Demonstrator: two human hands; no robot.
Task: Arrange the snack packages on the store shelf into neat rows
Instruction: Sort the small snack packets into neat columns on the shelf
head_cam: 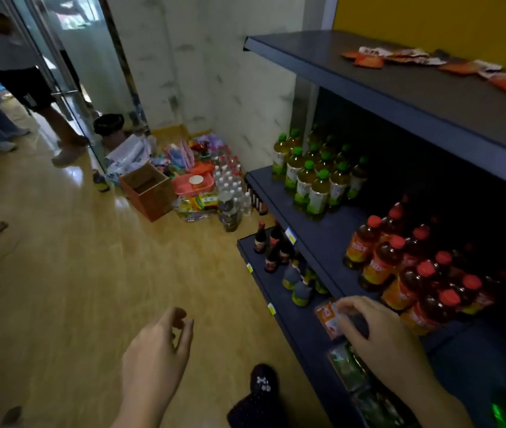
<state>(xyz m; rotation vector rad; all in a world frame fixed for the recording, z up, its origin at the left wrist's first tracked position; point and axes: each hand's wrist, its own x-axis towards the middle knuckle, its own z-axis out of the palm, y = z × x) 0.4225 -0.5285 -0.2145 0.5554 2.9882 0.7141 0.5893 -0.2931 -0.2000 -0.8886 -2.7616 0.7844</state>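
Orange is the one packet [328,320] we hold on the low shelf [299,341]: our right hand [378,332] curls its fingers round it, just beside at least three green packets [348,369] lying on the same shelf. Our left hand [156,356] hangs over the wood floor [91,273], fingers relaxed and holding nothing. On the top shelf [400,97] we count about seven snack packs [430,61] scattered flat, too blurred for a sure count, while two bottle groups stand on the middle shelf [322,239], green-capped bottles [310,180] and red-capped bottles [415,273].
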